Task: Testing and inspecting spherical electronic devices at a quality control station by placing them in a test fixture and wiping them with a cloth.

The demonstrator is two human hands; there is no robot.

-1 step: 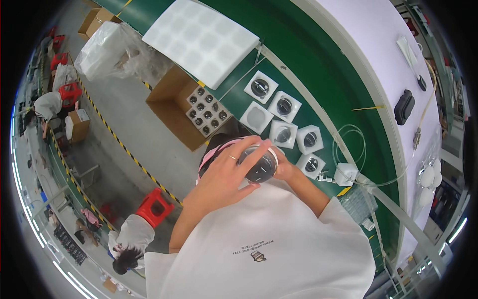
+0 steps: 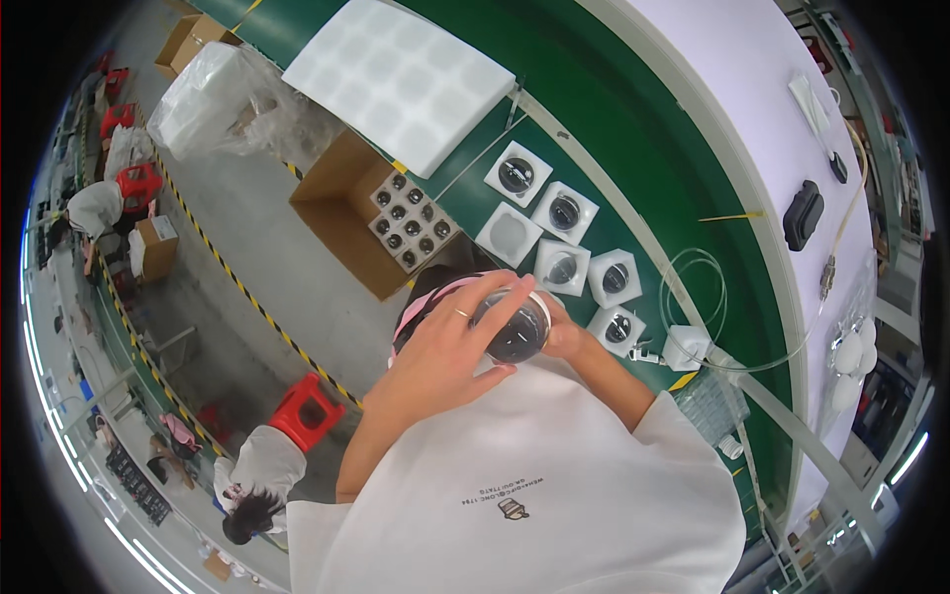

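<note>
Both hands cup a dark round part (image 2: 515,329) at frame centre: left hand (image 2: 450,346) grasps over it, right hand (image 2: 562,340) steadies beneath (mostly hidden).

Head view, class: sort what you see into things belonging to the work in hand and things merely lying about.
In hand: left hand, right hand, round dark part, parts in white holders.

Lying about: foam tray, cardboard box, red stool, clear tube.
</note>
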